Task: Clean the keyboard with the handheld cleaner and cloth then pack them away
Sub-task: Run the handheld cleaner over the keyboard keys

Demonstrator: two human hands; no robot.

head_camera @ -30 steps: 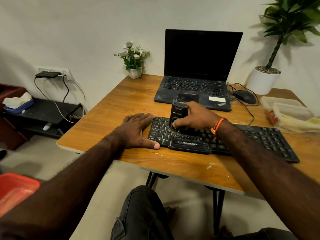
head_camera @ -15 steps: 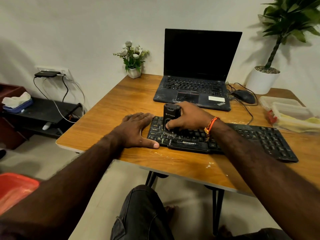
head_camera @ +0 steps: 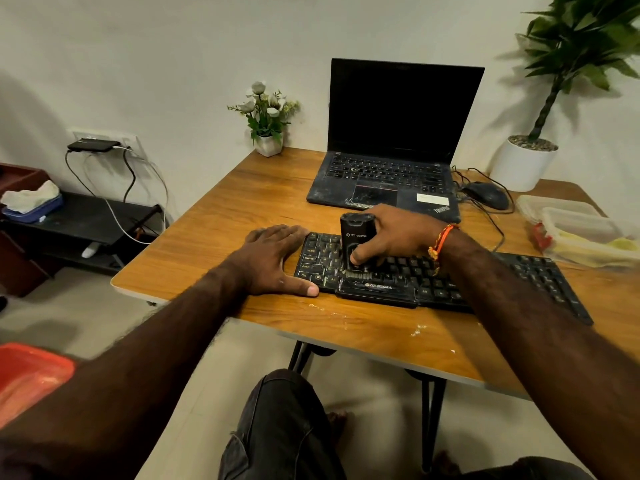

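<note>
While the right hand (head_camera: 398, 237) grips the cleaner (head_camera: 356, 237) on the keyboard (head_camera: 519, 271), the left hand (head_camera: 273, 261) lies flat; laptop (head_camera: 398, 150) behind.

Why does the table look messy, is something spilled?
Yes. Pale crumbs or flecks lie scattered on the wooden table in front of the keyboard, and the laptop looks dusty and smudged around its touchpad.

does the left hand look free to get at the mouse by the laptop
Probably not easily: the left hand lies flat at the keyboard's left end, and the mouse sits far right, beyond the right hand gripping the cleaner.
</note>
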